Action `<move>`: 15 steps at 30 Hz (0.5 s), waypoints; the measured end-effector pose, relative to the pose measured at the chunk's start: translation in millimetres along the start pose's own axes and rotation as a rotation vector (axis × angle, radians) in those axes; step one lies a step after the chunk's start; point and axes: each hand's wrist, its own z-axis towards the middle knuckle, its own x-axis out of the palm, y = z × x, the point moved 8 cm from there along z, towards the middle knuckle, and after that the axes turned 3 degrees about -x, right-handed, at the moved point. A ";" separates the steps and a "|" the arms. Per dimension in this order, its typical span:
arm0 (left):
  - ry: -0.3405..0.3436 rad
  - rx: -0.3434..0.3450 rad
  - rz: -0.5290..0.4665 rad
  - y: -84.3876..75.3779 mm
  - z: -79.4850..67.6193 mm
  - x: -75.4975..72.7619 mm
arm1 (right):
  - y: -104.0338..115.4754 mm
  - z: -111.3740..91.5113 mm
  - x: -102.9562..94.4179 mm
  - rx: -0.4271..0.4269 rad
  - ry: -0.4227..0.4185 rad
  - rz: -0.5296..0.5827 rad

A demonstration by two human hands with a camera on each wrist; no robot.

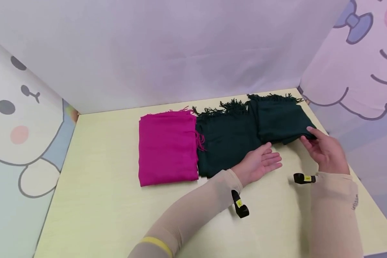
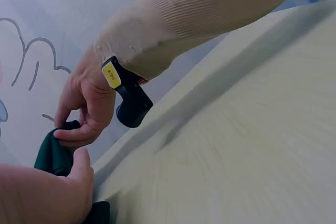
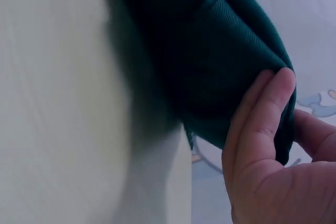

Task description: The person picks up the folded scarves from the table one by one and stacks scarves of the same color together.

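Observation:
Dark green fringed scarf cloth (image 1: 227, 143) lies folded on the table, its fringe along the back. Its right-hand part (image 1: 280, 120) reaches toward the table's right edge. My right hand (image 1: 329, 152) pinches the front right corner of that part between thumb and fingers. In the right wrist view the held green cloth (image 3: 210, 66) hangs in layers, its corner raised off the table. My left hand (image 1: 258, 165) has its fingers extended, palm facing right, just in front of the green cloth. It overlaps the cloth's front edge in the head view and holds nothing.
A magenta fringed scarf (image 1: 167, 148), folded into a rectangle, lies to the left, against the green cloth. The pale table (image 1: 100, 186) meets a white cloth wall (image 1: 180, 53) at the back. Printed cartoon sheets (image 1: 358, 82) hang at both sides.

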 end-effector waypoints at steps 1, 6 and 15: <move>-0.004 -0.001 -0.018 0.2 1.5 -0.5 | -1.1 -0.5 2.4 0.003 0.008 0.019; -0.026 0.006 -0.105 -1.2 10.5 3.0 | 0.0 -5.5 5.8 0.043 0.037 0.090; -0.061 0.019 -0.193 -6.4 11.6 4.0 | 2.1 -19.8 -4.8 0.089 0.148 0.027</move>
